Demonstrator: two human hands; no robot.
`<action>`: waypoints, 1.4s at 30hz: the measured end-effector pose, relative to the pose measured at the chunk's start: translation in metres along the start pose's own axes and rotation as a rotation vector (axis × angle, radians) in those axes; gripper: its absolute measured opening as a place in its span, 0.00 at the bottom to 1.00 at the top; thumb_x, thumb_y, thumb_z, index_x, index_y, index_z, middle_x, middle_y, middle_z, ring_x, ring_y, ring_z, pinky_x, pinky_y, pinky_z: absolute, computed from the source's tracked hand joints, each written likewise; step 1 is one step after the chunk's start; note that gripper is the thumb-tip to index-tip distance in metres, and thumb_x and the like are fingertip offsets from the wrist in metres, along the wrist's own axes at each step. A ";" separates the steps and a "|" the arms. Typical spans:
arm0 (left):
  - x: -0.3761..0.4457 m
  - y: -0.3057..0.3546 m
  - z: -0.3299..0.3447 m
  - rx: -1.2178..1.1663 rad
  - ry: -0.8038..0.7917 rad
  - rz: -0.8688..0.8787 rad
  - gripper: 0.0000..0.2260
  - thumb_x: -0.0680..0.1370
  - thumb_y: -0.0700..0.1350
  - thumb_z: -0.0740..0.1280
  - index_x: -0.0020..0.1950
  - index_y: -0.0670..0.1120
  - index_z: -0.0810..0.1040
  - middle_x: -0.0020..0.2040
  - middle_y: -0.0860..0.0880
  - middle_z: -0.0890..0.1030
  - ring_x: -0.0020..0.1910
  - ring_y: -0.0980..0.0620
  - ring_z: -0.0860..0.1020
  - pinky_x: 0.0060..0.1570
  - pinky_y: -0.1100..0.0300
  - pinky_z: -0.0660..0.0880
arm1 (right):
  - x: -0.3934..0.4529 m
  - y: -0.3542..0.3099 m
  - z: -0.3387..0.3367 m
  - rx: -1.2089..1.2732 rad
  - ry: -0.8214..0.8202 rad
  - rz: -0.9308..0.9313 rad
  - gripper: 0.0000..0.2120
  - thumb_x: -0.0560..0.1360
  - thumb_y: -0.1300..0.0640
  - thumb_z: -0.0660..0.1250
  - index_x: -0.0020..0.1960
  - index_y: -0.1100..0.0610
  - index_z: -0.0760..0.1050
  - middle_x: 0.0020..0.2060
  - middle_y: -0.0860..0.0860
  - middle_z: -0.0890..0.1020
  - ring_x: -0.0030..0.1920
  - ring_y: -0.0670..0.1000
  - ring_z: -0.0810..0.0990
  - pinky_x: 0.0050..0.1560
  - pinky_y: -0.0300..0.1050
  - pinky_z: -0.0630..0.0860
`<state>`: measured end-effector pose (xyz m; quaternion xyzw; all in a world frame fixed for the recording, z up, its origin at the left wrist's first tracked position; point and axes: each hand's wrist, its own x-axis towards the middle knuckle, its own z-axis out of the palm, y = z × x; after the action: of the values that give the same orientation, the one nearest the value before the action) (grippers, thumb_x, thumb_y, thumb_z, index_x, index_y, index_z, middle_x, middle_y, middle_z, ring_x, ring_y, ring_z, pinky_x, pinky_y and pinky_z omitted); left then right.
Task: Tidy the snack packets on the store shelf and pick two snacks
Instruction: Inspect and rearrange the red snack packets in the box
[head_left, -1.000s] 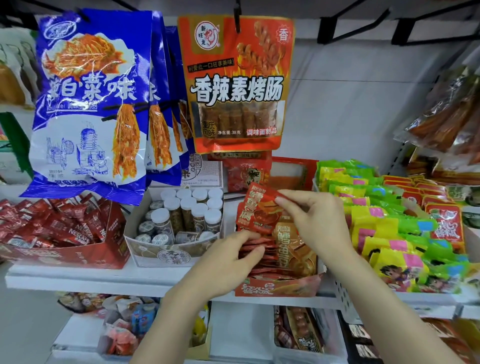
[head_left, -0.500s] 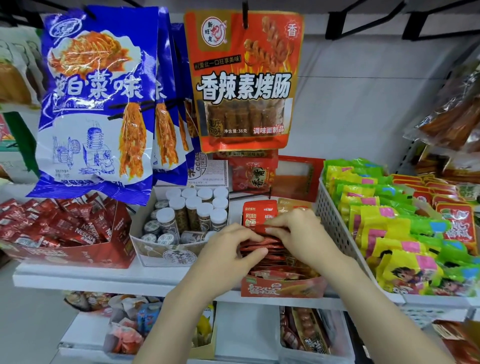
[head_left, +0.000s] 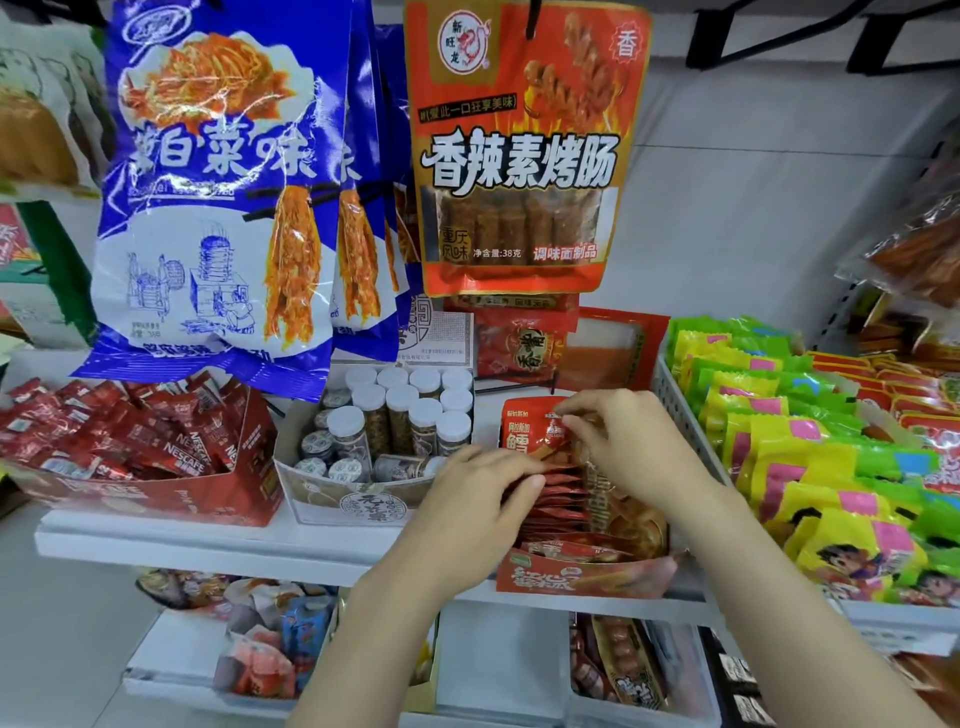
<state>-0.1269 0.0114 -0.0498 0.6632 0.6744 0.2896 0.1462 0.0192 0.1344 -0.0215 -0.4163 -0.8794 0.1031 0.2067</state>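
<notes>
1. Left hand (head_left: 480, 499): seen at the left flank of the row of small red foil snack packets (head_left: 558, 499) standing on edge in the open red cardboard display box (head_left: 582, 577) on the white shelf (head_left: 156, 540). Fingers are laid loosely curled against the packet edges, pressing; no closed grip is made out.
2. Packet row: its long axis is judged to run front to back in the box, faces toward the front.
3. Right hand (head_left: 623, 447): the rear packet's top edge is pinched by the fingertips. This hand lies behind and right of the row and is the nearer one for lifting out.
4. Against half a second ago: the right hand is found further back and the rear packet more upright; the left hand's position matches.
</notes>
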 end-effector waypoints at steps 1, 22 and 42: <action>-0.001 -0.001 0.000 -0.007 -0.004 0.004 0.14 0.84 0.53 0.57 0.66 0.54 0.77 0.64 0.59 0.77 0.66 0.57 0.66 0.70 0.58 0.61 | 0.002 0.001 0.005 -0.025 -0.002 0.004 0.10 0.79 0.53 0.65 0.58 0.49 0.82 0.54 0.48 0.85 0.56 0.52 0.81 0.59 0.52 0.75; -0.007 -0.005 -0.007 0.028 -0.052 0.084 0.18 0.83 0.56 0.57 0.73 0.56 0.70 0.70 0.61 0.72 0.71 0.59 0.61 0.75 0.64 0.52 | 0.013 0.005 0.027 -0.050 -0.029 0.051 0.06 0.73 0.48 0.73 0.47 0.41 0.78 0.46 0.40 0.80 0.58 0.49 0.70 0.52 0.49 0.56; -0.023 0.006 -0.030 -0.309 0.161 -0.087 0.09 0.82 0.49 0.63 0.49 0.51 0.83 0.42 0.51 0.84 0.43 0.50 0.81 0.47 0.47 0.77 | -0.021 -0.025 -0.080 0.824 0.418 -0.030 0.09 0.71 0.58 0.75 0.44 0.44 0.81 0.33 0.39 0.85 0.35 0.40 0.84 0.34 0.32 0.78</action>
<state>-0.1380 -0.0174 -0.0269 0.5778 0.6596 0.4351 0.2043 0.0500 0.1032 0.0525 -0.2983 -0.7105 0.3549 0.5294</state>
